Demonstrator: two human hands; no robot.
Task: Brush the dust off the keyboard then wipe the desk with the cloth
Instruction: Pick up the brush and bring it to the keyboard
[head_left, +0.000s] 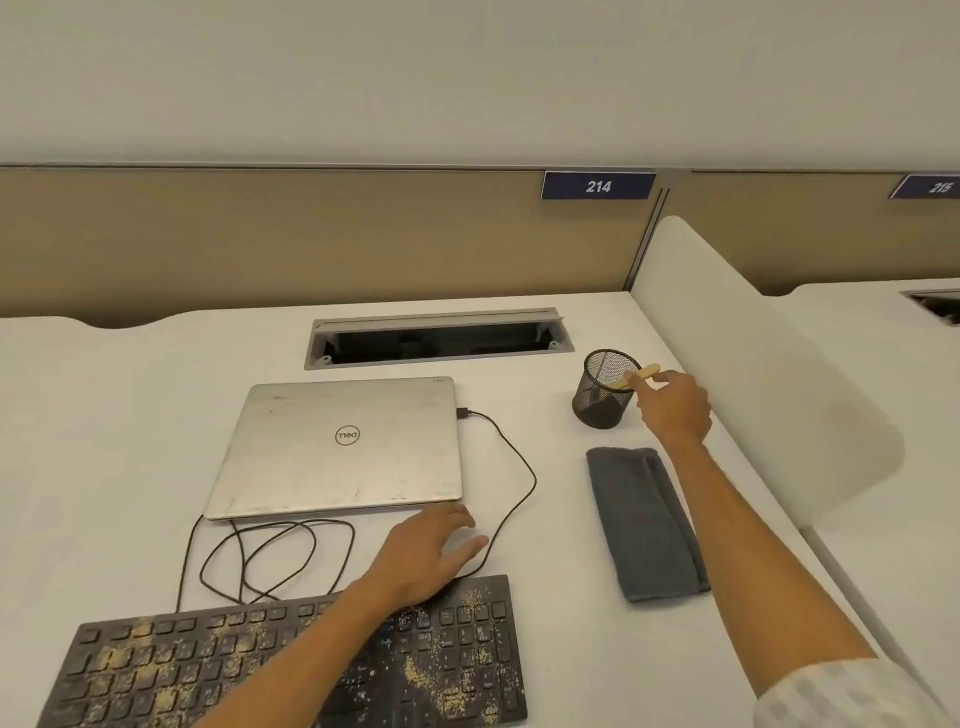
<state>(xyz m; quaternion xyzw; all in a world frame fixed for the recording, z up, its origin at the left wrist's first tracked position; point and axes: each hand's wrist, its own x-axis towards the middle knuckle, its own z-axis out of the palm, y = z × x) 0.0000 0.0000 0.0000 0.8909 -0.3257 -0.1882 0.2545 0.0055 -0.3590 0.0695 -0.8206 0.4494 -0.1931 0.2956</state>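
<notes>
My right hand (672, 410) pinches the pale wooden brush handle (643, 374) standing in the black mesh cup (605, 389). My left hand (431, 556) hovers, fingers spread, above the dusty black keyboard (208, 665). The folded grey cloth (644, 522) lies on the white desk (104, 415).

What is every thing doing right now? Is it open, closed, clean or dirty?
keyboard: dusty
laptop: closed, cable plugged in
cloth: folded, lying flat
mesh cup: upright
brush handle: pinched by right hand
left hand: open
desk hatch: open
</notes>
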